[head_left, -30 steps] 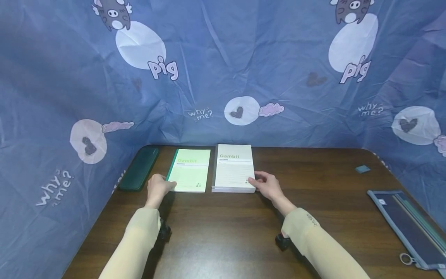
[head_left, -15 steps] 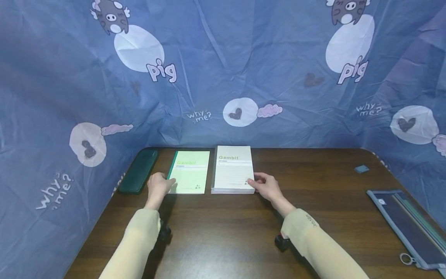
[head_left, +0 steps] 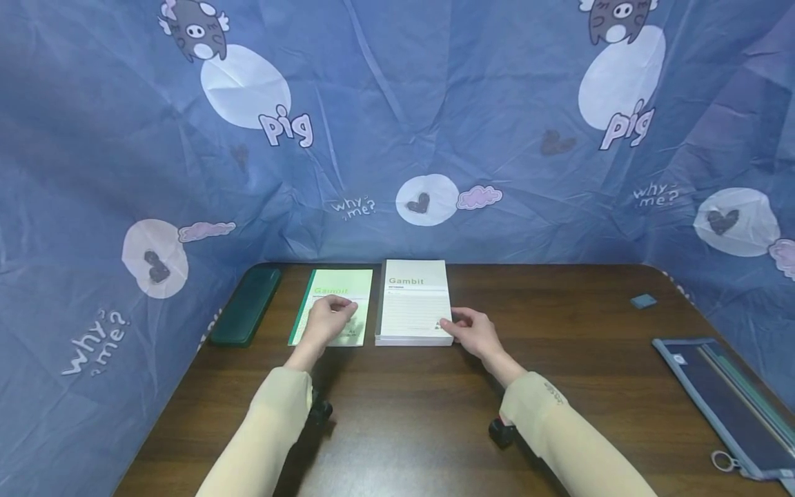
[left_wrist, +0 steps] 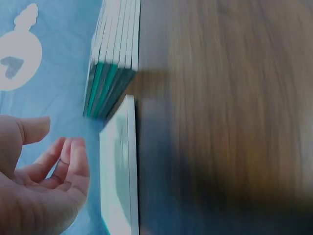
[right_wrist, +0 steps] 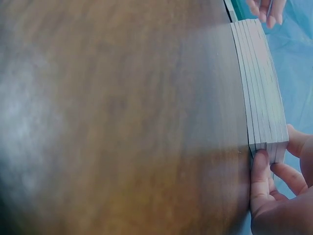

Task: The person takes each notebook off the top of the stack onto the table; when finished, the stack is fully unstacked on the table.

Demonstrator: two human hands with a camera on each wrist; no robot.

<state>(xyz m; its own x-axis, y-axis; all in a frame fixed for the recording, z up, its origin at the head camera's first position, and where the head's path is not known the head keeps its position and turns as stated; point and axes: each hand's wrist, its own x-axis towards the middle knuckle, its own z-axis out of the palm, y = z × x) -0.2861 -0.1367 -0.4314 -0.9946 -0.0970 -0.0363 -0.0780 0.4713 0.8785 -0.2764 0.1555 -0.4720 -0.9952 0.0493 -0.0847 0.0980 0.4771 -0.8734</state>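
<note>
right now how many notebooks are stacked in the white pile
About 7, judging by the page edges in the right wrist view, though the blur makes this uncertain. The white Gambit notebook stack sits mid-table, beside the single green notebook, with the right hand at its corner.

dark green case [head_left: 247, 304] – far left | eraser [head_left: 643, 301] | zip pouch [head_left: 727, 404] – right edge

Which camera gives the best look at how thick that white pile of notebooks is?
The right wrist view: the white stack shows edge-on, separate books visible, the right hand at its corner. The head view shows mainly its top cover. The left wrist view shows its spines, somewhat blurred.
</note>
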